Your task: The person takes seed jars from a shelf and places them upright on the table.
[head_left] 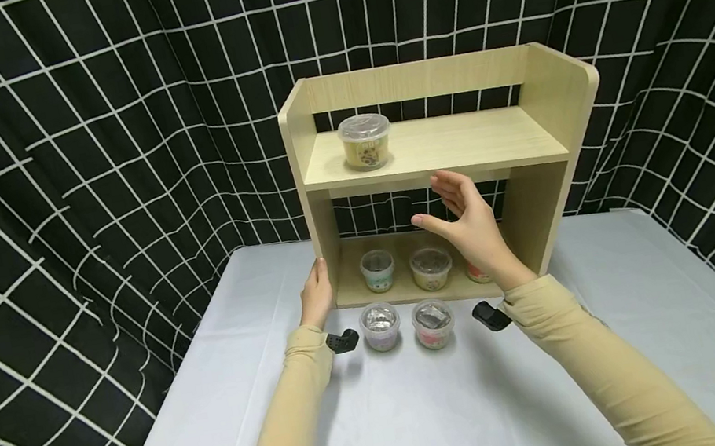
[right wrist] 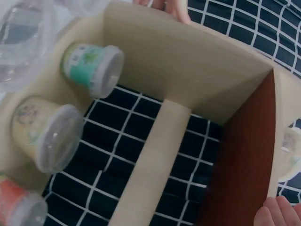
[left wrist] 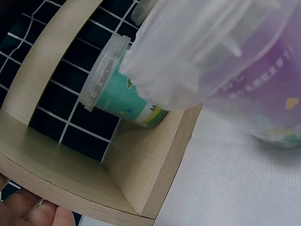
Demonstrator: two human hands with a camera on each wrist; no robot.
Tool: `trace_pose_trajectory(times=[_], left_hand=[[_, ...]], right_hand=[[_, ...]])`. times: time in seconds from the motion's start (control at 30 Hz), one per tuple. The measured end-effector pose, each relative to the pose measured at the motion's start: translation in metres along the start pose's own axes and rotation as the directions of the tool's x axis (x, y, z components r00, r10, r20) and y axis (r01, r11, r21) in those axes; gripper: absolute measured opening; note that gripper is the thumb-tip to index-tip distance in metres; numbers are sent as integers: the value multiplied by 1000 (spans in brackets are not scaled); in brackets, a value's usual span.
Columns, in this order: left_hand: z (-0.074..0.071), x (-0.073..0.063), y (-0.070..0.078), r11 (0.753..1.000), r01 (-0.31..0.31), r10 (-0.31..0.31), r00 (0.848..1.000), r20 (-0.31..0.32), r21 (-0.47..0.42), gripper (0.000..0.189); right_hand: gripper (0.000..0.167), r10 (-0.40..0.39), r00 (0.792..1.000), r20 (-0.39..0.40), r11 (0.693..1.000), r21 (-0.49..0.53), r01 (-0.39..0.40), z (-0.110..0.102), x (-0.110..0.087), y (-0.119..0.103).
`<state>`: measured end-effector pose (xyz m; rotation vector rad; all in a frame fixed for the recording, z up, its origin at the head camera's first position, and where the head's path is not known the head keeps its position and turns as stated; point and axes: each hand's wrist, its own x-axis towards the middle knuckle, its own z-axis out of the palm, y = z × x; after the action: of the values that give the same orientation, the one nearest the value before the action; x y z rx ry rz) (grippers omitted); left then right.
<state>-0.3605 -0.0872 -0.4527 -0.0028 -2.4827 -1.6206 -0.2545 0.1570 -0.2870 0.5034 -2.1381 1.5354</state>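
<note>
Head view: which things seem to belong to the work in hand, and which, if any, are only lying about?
Likely part of the work:
shelf, touched by the left hand
right hand, holding nothing
upper cup
green cup, yellow cup, red cup, lower down inside
purple cup, pink cup, in front

Likely only surroundings:
white cloth
black grid curtain
</note>
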Motion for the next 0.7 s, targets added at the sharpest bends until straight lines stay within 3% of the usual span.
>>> trace_pose_trajectory(times=[0.27, 0.43, 0.7], left_hand=[[-1, -1, 1, 1000, 1, -1, 1000, 5, -9, 62], [-2, -2, 0, 1000, -5, 5, 1000, 10, 9, 61], [-3, -1, -1, 1000, -10, 9, 1000, 24, 21, 63]], right_hand=[[73, -5, 1000, 1, 1000, 4, 5, 4, 18, -2], [78, -36, 999, 16, 998, -57, 37, 2, 37, 8], [82, -18, 999, 38, 991, -135, 23, 3, 59, -4]])
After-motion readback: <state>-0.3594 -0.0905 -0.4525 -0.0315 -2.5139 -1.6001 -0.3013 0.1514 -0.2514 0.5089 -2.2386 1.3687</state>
